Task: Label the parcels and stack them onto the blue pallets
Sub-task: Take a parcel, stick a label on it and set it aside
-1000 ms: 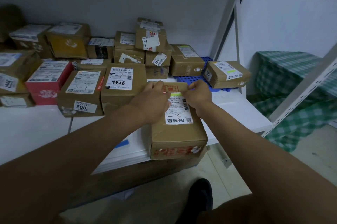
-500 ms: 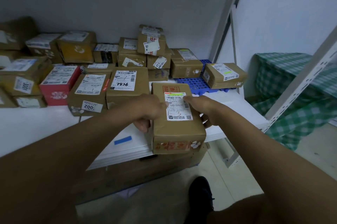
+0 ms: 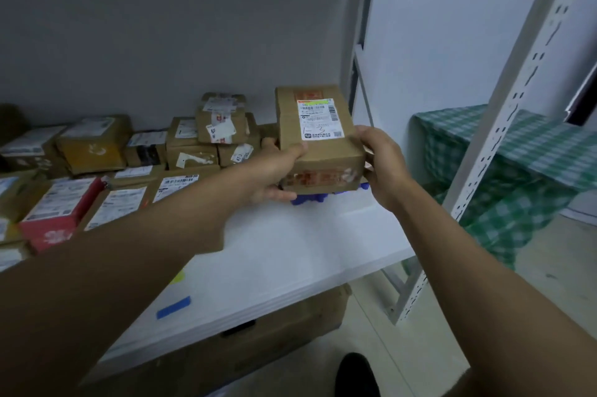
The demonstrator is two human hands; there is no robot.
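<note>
A brown cardboard parcel [image 3: 318,151] with a white shipping label [image 3: 319,118] is lifted off the white table, tilted with its label facing me. My left hand [image 3: 274,172] grips its left lower side, thumb on top and fingers underneath. My right hand [image 3: 381,159] grips its right side. Just below the parcel a strip of the blue pallet [image 3: 310,199] shows; the rest is hidden behind the parcel and my hands.
Several labelled parcels [image 3: 219,125] are stacked against the grey wall at left, with a red box [image 3: 61,212] among them. The white table [image 3: 290,254] carries a blue tape strip [image 3: 173,307]. A white metal rack post [image 3: 504,125] stands at right, green checked cloth [image 3: 517,170] behind it.
Both hands moved from pressing the label to gripping the parcel's sides, then lifted it off the table's front edge and carried it up and back toward the pallet. The camera tilted up.
</note>
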